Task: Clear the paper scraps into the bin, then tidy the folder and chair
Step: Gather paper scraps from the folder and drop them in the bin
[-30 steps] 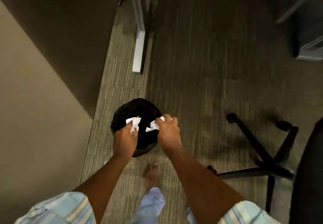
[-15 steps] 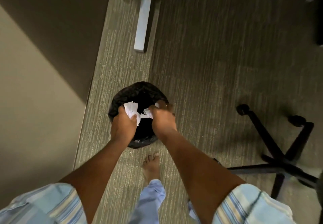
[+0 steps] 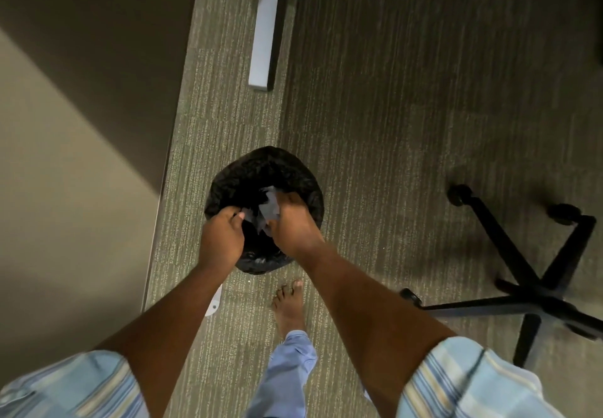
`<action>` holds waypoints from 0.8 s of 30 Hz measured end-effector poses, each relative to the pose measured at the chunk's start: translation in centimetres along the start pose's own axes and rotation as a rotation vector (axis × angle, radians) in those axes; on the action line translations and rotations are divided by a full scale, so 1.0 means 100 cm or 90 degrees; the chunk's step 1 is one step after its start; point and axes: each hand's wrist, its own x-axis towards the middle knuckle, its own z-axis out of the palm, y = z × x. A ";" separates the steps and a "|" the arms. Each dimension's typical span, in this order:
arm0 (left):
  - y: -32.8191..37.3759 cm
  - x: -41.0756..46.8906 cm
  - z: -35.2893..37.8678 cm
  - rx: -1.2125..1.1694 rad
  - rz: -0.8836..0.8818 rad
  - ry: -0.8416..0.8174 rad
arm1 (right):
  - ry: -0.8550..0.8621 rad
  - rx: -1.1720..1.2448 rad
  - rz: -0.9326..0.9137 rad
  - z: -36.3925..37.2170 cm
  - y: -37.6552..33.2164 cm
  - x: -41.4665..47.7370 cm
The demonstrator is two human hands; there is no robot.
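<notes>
A round bin lined with a black bag (image 3: pixel 261 165) stands on the carpet right below me. Both my hands reach down into its mouth. My left hand (image 3: pixel 222 238) is curled at the near-left rim, with a bit of paper at its thumb. My right hand (image 3: pixel 293 222) is deeper inside, its fingers closed on crumpled paper scraps (image 3: pixel 269 210) that look grey in the bin's shadow. The black five-star base of the office chair (image 3: pixel 522 287) stands on castors to the right; its seat is out of view. No folder is in sight.
A wall and a dark panel (image 3: pixel 81 156) run close along the bin's left side. A white desk leg foot (image 3: pixel 262 42) lies on the carpet beyond the bin. My bare foot (image 3: pixel 288 306) is just behind the bin, and a small white bracket (image 3: pixel 213 303) is by the wall.
Both hands have dropped from above the rim down into the bin, taking the scraps into its shadow. My head has moved closer and forward.
</notes>
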 end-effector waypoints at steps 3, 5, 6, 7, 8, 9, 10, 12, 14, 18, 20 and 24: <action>0.007 -0.007 0.001 0.001 0.018 0.007 | 0.032 -0.016 0.008 -0.011 0.004 -0.010; 0.016 -0.011 0.002 0.011 0.039 0.026 | 0.045 -0.038 0.018 -0.019 0.007 -0.017; 0.022 -0.013 0.003 0.019 0.051 0.033 | 0.058 -0.050 0.020 -0.023 0.008 -0.021; 0.029 -0.016 0.003 0.030 0.062 0.038 | 0.073 -0.062 0.021 -0.027 0.010 -0.025; 0.035 -0.019 0.003 0.042 0.074 0.042 | 0.089 -0.075 0.023 -0.032 0.012 -0.029; 0.042 -0.022 0.003 0.052 0.089 0.045 | 0.105 -0.087 0.024 -0.037 0.014 -0.034; 0.049 -0.025 0.003 0.058 0.109 0.048 | 0.120 -0.093 0.025 -0.043 0.017 -0.039; 0.062 -0.032 0.002 0.062 0.151 0.050 | 0.149 -0.089 0.026 -0.054 0.019 -0.049; 0.077 -0.038 0.003 0.070 0.205 0.051 | 0.185 -0.091 0.032 -0.069 0.023 -0.060; 0.111 -0.055 0.005 0.094 0.301 0.033 | 0.244 -0.086 0.049 -0.097 0.036 -0.085; 0.129 -0.065 0.006 0.113 0.335 0.021 | 0.269 -0.071 0.057 -0.111 0.043 -0.101; 0.161 -0.092 0.014 0.171 0.375 -0.035 | 0.313 -0.051 0.065 -0.139 0.061 -0.136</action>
